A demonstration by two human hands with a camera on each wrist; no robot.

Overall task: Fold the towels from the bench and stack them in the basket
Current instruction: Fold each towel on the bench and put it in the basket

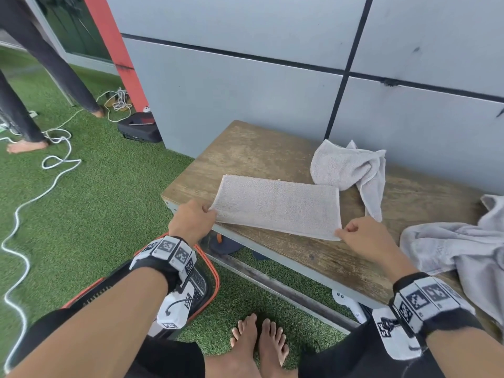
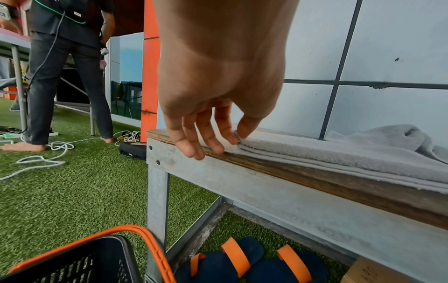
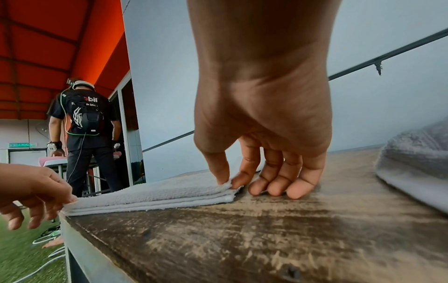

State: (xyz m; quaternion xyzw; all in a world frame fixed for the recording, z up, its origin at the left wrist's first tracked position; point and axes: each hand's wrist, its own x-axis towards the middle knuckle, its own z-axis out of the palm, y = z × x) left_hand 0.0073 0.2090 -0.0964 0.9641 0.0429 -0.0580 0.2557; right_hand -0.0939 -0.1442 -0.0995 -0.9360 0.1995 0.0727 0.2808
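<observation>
While folded towel (image 1: 278, 205) lies flat at bench (image 1: 245, 148) front edge, left hand (image 1: 192, 218) pinches near-left corner, right hand (image 1: 365, 236) pinches near-right corner, thumb against forefinger. Risk, as I judge it: only top layers pinched, so lower ones sag on lift and fold slips apart. Basket (image 1: 210, 271) down on grass, left of feet. Count: one folded towel, two crumpled towels (image 1: 346, 167) waiting, one basket.
</observation>
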